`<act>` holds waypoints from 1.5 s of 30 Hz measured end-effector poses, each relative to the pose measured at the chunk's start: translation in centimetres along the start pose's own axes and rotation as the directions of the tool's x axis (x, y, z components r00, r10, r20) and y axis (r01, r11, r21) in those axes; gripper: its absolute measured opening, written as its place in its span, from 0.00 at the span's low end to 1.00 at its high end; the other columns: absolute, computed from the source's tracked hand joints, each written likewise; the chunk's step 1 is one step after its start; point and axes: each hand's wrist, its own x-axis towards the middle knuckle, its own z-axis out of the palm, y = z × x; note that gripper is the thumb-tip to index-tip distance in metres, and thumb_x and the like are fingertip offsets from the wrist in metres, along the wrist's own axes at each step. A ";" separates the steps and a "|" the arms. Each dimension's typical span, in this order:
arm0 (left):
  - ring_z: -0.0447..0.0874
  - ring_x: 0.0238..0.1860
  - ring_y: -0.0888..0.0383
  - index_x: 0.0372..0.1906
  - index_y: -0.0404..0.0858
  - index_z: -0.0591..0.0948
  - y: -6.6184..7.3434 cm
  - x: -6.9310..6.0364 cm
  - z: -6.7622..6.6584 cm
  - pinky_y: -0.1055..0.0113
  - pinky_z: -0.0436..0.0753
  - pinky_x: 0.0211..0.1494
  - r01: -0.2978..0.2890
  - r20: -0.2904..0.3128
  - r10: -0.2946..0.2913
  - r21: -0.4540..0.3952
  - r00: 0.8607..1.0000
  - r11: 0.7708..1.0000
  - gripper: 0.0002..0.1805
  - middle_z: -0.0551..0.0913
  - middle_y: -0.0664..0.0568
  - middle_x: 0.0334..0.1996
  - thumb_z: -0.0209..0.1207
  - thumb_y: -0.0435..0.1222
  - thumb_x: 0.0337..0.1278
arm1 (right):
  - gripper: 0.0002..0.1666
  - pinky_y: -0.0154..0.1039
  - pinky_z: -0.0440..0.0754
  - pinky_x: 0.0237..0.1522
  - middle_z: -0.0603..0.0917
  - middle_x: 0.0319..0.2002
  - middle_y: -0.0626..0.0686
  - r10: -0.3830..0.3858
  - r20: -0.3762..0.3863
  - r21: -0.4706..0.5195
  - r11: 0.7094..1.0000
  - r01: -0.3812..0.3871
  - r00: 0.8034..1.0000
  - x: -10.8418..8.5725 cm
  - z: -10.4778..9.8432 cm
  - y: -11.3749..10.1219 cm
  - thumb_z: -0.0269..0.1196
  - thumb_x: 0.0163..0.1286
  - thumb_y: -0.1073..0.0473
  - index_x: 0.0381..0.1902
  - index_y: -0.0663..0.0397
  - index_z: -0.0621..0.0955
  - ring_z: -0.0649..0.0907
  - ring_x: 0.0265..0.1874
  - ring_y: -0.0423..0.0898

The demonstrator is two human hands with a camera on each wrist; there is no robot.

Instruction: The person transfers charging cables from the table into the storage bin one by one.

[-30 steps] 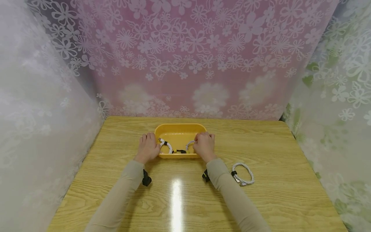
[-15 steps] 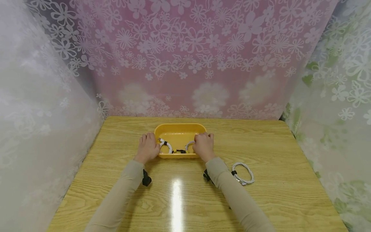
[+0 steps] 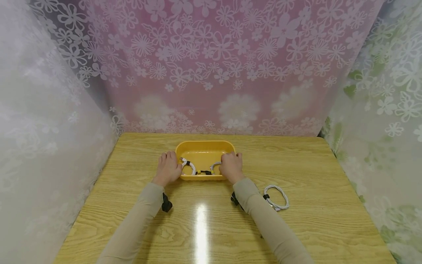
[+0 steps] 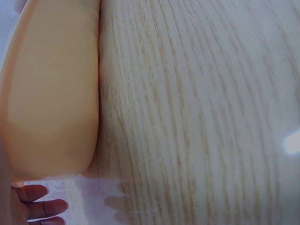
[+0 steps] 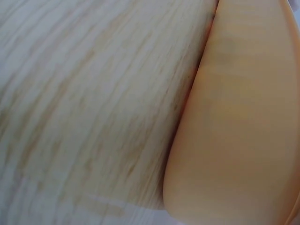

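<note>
A shallow yellow plastic bin [image 3: 204,177] with rounded ends sits on the table. My left hand [image 3: 168,169] grips its left end, thumb at the rim and fingers outside; several fingertips [image 4: 49,206] show beyond the bin wall [image 4: 51,93] in the left wrist view. At the right end, my right hand [image 3: 231,167] grips the rim with curled fingers, their tips partly hidden. Inside lie a coiled white cable [image 3: 192,167] with a black strap at left, a short black-and-yellow piece [image 3: 206,172] in the middle, and another pale cable [image 3: 213,167] partly behind my right hand.
Another coiled white cable [image 3: 284,194] with a black strap lies on the wooden table [image 3: 316,176], right of my right forearm. Floral curtains [image 3: 224,73] hang behind the table and at both sides. The right wrist view shows the bin wall [image 5: 234,122] beside the tabletop.
My right hand has shifted slightly left at the bin's right end. The left hand and the bin stay in place. My right sleeve now covers part of the outside cable's plugs.
</note>
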 end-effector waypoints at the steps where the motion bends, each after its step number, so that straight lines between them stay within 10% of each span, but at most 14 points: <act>1: 0.60 0.44 0.41 0.42 0.34 0.65 0.0 0.0 0.0 0.50 0.60 0.50 0.000 -0.001 0.000 -0.002 1.000 1.000 0.11 0.66 0.39 0.42 0.46 0.39 0.67 | 0.18 0.58 0.61 0.61 0.73 0.14 0.47 0.000 -0.001 0.005 1.000 0.000 1.000 0.0 0.0 0.0 0.62 0.57 0.69 0.12 0.47 0.74 0.75 0.31 0.49; 22: 0.60 0.44 0.41 0.42 0.34 0.66 0.1 0.0 -0.1 0.50 0.60 0.50 -0.001 0.003 0.001 0.001 1.000 1.000 0.11 0.67 0.39 0.42 0.46 0.39 0.67 | 0.13 0.59 0.66 0.56 0.83 0.23 0.46 -0.057 -0.128 0.121 0.990 0.072 0.990 -0.2 -0.3 0.4 0.61 0.68 0.61 0.22 0.48 0.84 0.81 0.29 0.48; 45: 0.60 0.43 0.41 0.40 0.34 0.65 0.1 -0.1 -0.1 0.50 0.59 0.49 -0.017 -0.007 0.017 0.014 1.000 1.000 0.10 0.67 0.39 0.40 0.46 0.38 0.66 | 0.11 0.54 0.73 0.50 0.87 0.41 0.51 -0.097 -0.039 0.358 0.928 0.104 0.995 -3.0 -6.4 1.4 0.62 0.70 0.55 0.41 0.53 0.87 0.82 0.39 0.51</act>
